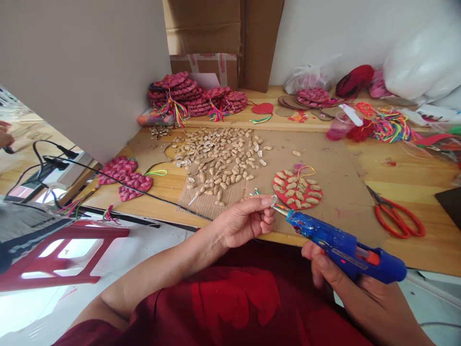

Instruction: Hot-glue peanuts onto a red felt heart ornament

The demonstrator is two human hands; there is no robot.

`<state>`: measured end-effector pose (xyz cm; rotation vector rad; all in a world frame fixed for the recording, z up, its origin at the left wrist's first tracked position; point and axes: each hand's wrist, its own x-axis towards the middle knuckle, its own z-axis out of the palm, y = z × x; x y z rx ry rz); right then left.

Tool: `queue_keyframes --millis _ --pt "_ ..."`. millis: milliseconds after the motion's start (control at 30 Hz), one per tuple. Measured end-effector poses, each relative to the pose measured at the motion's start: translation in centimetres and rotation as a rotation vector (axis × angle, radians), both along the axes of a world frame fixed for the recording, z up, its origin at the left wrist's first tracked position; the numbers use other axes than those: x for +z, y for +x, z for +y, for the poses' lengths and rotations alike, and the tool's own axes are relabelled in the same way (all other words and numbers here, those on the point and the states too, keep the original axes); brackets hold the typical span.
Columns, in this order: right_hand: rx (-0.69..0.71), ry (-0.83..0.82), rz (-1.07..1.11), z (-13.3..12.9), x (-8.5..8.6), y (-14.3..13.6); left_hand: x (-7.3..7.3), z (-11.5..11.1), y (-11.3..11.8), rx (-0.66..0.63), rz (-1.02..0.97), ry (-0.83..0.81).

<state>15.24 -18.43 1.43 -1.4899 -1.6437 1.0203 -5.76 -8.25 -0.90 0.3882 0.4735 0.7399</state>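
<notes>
My right hand is wrapped round the grip of a blue hot glue gun. The gun's metal nozzle points left, at a small pale peanut shell pinched between thumb and finger of my left hand. Whether nozzle and shell touch I cannot tell. Just beyond the nozzle, a red disc lies flat on cardboard, with several peanuts on it and a yellow loop at its far edge. A heap of loose peanuts spreads to the left of the disc.
Red-handled scissors lie at the right. A black cable crosses the left side. Finished-looking pink discs with tassels are stacked at the back, near coloured cords. Two pink pieces lie at the left edge. A red stool stands below.
</notes>
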Motion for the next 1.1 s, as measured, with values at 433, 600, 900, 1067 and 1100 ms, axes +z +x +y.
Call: queue_keyframes --millis 433,600,900,1067,1100 --pt "0.049 0.067 -0.057 0.35 -0.5 0.68 -0.18 0.14 0.09 0.007 -0.008 0.017" --pt "0.011 0.004 -0.04 0.01 -0.14 0.27 -0.07 0.1 0.17 0.005 0.007 0.02" --pt "-0.006 0.02 -0.055 -0.01 -0.04 0.02 -0.25 0.13 0.13 0.005 0.007 0.009" --pt "0.007 -0.014 -0.053 0.05 0.12 0.09 -0.3 0.15 0.11 0.009 0.002 0.012" --pt "0.01 -0.017 -0.051 0.07 0.11 0.13 -0.32 0.16 0.11 0.008 0.0 0.014"
